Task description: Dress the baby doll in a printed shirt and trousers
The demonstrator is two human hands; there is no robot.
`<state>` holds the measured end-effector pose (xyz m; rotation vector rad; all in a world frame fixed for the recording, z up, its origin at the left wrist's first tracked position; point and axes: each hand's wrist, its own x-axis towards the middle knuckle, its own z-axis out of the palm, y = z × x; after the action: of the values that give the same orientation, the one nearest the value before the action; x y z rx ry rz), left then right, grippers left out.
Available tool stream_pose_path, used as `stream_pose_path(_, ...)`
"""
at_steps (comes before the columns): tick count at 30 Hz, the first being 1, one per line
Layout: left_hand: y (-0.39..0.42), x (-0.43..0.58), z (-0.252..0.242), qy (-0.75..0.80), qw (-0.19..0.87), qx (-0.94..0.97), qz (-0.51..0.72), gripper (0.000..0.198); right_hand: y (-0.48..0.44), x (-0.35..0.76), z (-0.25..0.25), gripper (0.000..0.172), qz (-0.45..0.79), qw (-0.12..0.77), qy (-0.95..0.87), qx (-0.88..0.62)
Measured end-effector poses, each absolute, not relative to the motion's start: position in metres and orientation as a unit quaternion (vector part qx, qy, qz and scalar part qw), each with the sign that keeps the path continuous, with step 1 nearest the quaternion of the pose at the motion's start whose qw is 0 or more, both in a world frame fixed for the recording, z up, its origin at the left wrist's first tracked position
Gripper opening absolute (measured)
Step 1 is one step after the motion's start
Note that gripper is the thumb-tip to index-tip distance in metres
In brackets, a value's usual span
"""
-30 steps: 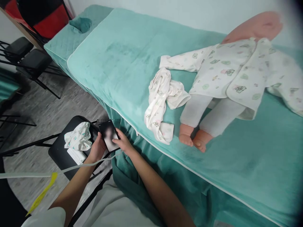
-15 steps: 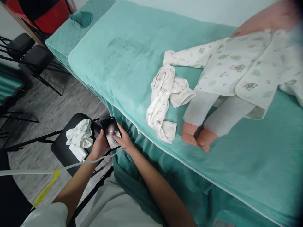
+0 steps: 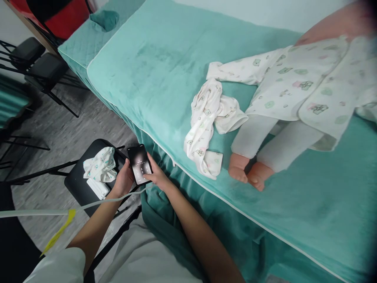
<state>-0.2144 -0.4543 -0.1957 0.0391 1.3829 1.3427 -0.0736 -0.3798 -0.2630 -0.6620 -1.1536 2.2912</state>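
Observation:
A smartphone [image 3: 139, 163] with a lit keypad screen is held upright between my two hands, beside the bed's near edge. My left hand [image 3: 124, 180] grips its left side. On the other side, my right hand [image 3: 157, 173] wraps round the phone, its thumb over the lower part of the screen. On the bed lies a baby doll [image 3: 253, 173] in a white printed jacket [image 3: 306, 82] and pale trousers [image 3: 291, 141]. Crumpled printed baby trousers [image 3: 203, 129] lie beside the doll's legs. The doll's head is out of view.
A black folding chair [image 3: 76, 188] stands left of my hands, bearing a crumpled printed cloth [image 3: 101, 165] and a white packet [image 3: 98, 189]. A pale cable [image 3: 112, 201] crosses my left forearm. The green bed [image 3: 153, 90] fills the right. More chairs [image 3: 48, 70] stand at the far left.
My right thumb has moved lower on the phone screen. The view has shifted slightly, so the doll and clothes appear a little further right. Both hands still hold the phone.

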Motion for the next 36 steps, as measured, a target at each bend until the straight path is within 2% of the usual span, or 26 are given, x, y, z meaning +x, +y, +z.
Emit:
stream_pose_path(9, -0.454, -0.214, -0.197, 0.584, 0.575, 0.008, 0.573, 0.06, -0.38, -0.075, -0.258, 0.111, 0.876, 0.226, -0.362, -0.225)
stream_pose_path(14, -0.454, -0.211, -0.196, 0.581, 0.581, 0.015, 0.57, 0.064, -0.38, -0.078, -0.257, 0.106, 0.88, 0.237, -0.34, -0.233)
stream_pose_path(17, -0.454, -0.209, -0.194, 0.59, 0.561, 0.022, 0.58, 0.062, -0.381, -0.079, -0.258, 0.103, 0.872, 0.234, -0.354, -0.246)
stream_pose_path(23, -0.45, -0.205, -0.194, 0.638, 0.488, 0.012, 0.596, 0.053, -0.382, -0.074, -0.256, 0.11, 0.867, 0.21, -0.39, -0.226)
stream_pose_path(27, -0.447, -0.202, -0.196, 0.679, 0.437, 0.002, 0.59, 0.055, -0.382, -0.073, -0.256, 0.108, 0.867, 0.202, -0.404, -0.21)
stream_pose_path(36, -0.448, -0.204, -0.193, 0.656, 0.453, -0.003, 0.604, 0.054, -0.383, -0.071, -0.262, 0.112, 0.878, 0.191, -0.389, -0.203)
